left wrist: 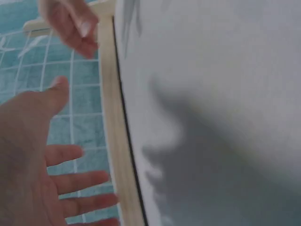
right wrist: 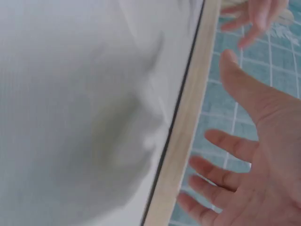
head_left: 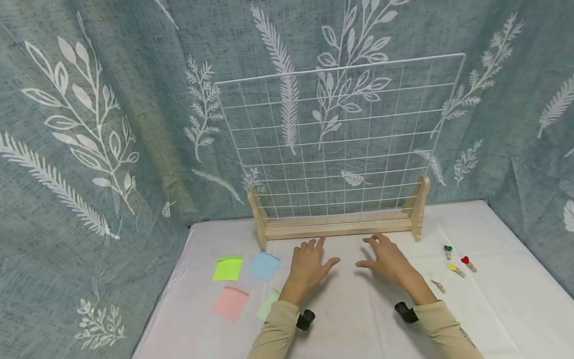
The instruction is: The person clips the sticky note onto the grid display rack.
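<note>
My left hand is over the white table in front of a wire grid rack, its fingers spread and holding nothing. To its right, my right hand also hangs with loosely extended fingers and nothing in them. Both hands are near the wooden base bar of the rack. In the left wrist view, the left hand's fingers stretch toward that bar. The right wrist view shows the right hand with its thumb and fingers apart. A white wire grid stands upright in the wooden base.
Left of the hands lie a yellow-green sticky note, a blue one, a pink one and a pale green one, partly covered by the left arm. Several small clothespins with coloured hearts, including a red one, lie at right. A patterned curtain surrounds the table.
</note>
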Available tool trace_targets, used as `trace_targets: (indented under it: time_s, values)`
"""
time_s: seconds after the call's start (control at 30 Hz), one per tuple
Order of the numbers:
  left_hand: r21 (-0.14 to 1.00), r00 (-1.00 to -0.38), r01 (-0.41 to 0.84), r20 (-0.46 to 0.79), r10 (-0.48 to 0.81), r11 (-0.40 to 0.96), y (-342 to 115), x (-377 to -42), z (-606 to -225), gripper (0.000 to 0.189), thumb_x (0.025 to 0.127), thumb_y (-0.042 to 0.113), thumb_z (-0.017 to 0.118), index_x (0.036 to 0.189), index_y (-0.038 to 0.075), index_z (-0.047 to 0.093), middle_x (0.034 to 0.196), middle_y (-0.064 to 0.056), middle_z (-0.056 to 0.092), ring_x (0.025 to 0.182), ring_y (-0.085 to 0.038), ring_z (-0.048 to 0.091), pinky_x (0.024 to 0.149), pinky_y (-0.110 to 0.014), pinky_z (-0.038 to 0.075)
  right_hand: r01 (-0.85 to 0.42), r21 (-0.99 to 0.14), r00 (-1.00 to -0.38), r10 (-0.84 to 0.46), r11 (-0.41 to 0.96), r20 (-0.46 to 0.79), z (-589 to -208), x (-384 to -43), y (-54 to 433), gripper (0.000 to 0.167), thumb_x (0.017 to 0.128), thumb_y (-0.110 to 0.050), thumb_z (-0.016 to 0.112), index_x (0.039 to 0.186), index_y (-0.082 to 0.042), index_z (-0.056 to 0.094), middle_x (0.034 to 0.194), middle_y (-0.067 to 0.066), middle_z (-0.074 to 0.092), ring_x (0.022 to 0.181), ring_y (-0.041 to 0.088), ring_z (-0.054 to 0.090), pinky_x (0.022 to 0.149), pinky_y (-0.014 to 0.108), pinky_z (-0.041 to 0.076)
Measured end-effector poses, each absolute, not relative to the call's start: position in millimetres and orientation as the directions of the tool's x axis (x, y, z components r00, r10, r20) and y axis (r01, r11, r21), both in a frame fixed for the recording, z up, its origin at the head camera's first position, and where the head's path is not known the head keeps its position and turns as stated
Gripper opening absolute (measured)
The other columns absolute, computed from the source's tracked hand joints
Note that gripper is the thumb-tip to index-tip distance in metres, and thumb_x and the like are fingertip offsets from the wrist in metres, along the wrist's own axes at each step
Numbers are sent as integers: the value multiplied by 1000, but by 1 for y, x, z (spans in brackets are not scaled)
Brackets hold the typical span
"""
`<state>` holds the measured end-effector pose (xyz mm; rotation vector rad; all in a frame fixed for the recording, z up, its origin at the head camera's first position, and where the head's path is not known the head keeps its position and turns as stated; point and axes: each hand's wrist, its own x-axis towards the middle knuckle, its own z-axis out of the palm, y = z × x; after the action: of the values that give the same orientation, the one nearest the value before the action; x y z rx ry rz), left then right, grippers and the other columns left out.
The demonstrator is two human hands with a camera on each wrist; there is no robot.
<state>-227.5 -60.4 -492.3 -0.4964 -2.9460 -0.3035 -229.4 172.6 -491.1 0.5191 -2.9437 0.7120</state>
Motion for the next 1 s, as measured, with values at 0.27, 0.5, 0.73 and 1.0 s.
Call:
trace_targets:
  time_s: [0.27, 0.5, 0.73, 1.0]
  values:
    - [495, -937, 327, 59, 345, 805, -83, -230, -479, 47, 95, 35, 66, 126, 1, 63, 115, -15, 69, 98, -31, 67, 89, -47, 58, -259, -528, -958, -284, 809, 35, -478, -226, 208, 48, 84, -28, 79, 117, 4, 65, 109, 20, 61, 100, 38, 59, 80, 53, 55]
    - [634, -912, 284, -53, 406, 720, -116, -237, -473, 30, 91, 20, 71, 111, -3, 68, 92, -12, 69, 76, -23, 65, 72, -36, 57, -198, -567, -959, -277, 800, -56, -472, -224, 244, 36, 87, -21, 76, 110, 6, 68, 89, 7, 64, 76, 20, 58, 61, 35, 51]
    - [703, -919, 232, -67, 388, 672, -154, -227, -472, 12, 84, 4, 75, 89, -3, 67, 82, -6, 64, 66, -18, 62, 58, -22, 52, -139, -536, -965, -235, 833, -115, -471, -218, 274, 29, 86, -20, 76, 101, 4, 71, 87, 6, 67, 76, 20, 60, 62, 37, 53]
    - [740, -944, 115, -127, 305, 663, -188, -200, -485, 16, 84, 0, 75, 95, -5, 66, 83, -7, 62, 68, -14, 59, 57, -25, 53, -72, -532, -974, -174, 844, -145, -478, -206, 298, 24, 87, -19, 74, 97, 3, 72, 88, 9, 68, 78, 24, 61, 67, 49, 54]
